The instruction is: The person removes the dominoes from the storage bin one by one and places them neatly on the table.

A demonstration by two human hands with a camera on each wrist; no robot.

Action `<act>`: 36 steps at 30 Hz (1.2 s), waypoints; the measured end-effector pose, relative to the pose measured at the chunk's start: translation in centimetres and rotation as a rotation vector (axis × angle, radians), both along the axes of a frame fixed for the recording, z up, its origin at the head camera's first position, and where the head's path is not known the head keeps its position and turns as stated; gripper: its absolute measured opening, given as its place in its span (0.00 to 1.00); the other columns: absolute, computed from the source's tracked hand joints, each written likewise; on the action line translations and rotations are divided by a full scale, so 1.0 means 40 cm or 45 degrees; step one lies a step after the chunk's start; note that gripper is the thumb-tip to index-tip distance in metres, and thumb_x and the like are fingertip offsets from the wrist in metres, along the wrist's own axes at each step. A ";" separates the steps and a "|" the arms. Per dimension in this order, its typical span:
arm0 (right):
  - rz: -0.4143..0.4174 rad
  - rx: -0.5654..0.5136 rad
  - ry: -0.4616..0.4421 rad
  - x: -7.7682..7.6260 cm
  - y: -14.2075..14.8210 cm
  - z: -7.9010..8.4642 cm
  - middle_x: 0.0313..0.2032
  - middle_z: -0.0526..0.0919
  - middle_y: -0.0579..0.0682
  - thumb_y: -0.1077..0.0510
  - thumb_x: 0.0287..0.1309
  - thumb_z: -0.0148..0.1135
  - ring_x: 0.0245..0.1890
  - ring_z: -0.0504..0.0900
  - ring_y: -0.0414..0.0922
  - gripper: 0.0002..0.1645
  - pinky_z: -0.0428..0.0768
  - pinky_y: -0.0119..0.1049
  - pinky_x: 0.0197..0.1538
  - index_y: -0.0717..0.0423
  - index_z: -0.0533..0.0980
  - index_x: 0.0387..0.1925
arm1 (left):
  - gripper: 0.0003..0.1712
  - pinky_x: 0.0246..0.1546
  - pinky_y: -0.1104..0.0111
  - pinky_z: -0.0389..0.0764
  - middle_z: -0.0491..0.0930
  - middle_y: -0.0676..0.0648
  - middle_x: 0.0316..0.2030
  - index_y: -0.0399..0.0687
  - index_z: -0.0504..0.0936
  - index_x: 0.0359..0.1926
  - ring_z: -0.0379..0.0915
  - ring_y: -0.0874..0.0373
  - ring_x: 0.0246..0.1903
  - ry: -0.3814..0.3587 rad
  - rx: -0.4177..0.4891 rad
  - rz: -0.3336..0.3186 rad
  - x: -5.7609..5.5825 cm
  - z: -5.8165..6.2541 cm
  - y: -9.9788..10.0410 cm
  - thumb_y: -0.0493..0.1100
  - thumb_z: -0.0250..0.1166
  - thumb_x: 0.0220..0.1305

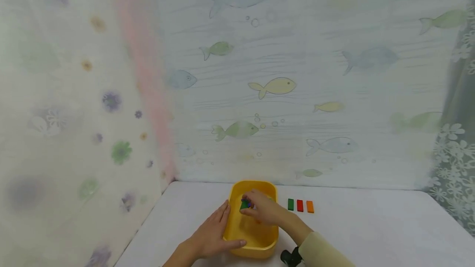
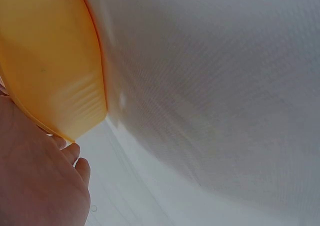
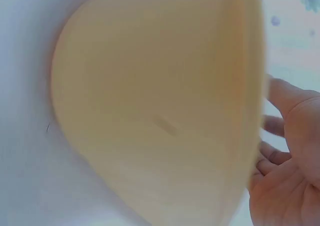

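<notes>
L hand [image 1: 210,235] on tub [image 1: 256,253], wht tbl [image 1: 371,226], fish bkgd [image 1: 304,77]

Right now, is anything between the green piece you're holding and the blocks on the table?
Yes: the right side of the bin lies between the green piece and the three blocks.

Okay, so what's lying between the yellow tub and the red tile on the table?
The green tile lies between the yellow tub and the red tile, touching neither; the head view shows this.
</notes>
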State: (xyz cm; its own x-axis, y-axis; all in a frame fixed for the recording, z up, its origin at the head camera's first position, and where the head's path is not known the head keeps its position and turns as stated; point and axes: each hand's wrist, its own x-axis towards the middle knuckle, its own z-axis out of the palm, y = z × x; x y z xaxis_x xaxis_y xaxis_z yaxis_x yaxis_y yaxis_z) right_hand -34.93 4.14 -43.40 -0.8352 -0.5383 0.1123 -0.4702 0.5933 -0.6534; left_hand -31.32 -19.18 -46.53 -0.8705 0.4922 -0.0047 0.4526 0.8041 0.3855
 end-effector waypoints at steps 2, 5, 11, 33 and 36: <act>0.009 -0.012 0.008 0.004 0.011 0.003 0.48 0.79 0.47 0.47 0.69 0.66 0.46 0.78 0.44 0.25 0.84 0.37 0.52 0.56 0.76 0.60 | 0.65 0.72 0.41 0.60 0.44 0.40 0.81 0.35 0.51 0.80 0.50 0.41 0.77 -0.005 -0.004 0.011 0.001 0.002 -0.002 0.78 0.57 0.62; 0.034 -0.015 0.050 0.009 0.027 0.005 0.49 0.79 0.47 0.48 0.69 0.65 0.48 0.79 0.46 0.23 0.84 0.39 0.53 0.54 0.77 0.60 | 0.65 0.72 0.41 0.60 0.45 0.40 0.81 0.36 0.51 0.80 0.51 0.41 0.77 -0.014 -0.012 0.027 0.002 0.004 -0.002 0.78 0.58 0.61; 0.042 -0.041 0.081 0.022 0.060 0.015 0.49 0.79 0.45 0.46 0.69 0.65 0.48 0.79 0.48 0.24 0.84 0.46 0.53 0.54 0.76 0.59 | 0.65 0.71 0.40 0.62 0.46 0.41 0.81 0.37 0.51 0.80 0.52 0.41 0.77 -0.021 -0.021 0.042 0.004 0.004 0.000 0.79 0.58 0.60; 0.034 -0.093 0.244 0.051 0.218 0.048 0.41 0.81 0.45 0.50 0.64 0.70 0.38 0.78 0.47 0.20 0.82 0.33 0.41 0.54 0.79 0.53 | 0.68 0.72 0.41 0.61 0.44 0.41 0.81 0.39 0.50 0.81 0.51 0.41 0.77 -0.082 -0.050 0.063 -0.004 -0.001 0.006 0.82 0.57 0.58; 0.002 -0.075 0.259 0.050 0.245 0.047 0.41 0.81 0.44 0.49 0.65 0.70 0.38 0.78 0.48 0.20 0.81 0.32 0.40 0.53 0.79 0.53 | 0.67 0.72 0.41 0.60 0.44 0.42 0.82 0.39 0.49 0.81 0.50 0.41 0.77 -0.083 -0.048 0.067 -0.007 -0.001 0.004 0.81 0.57 0.58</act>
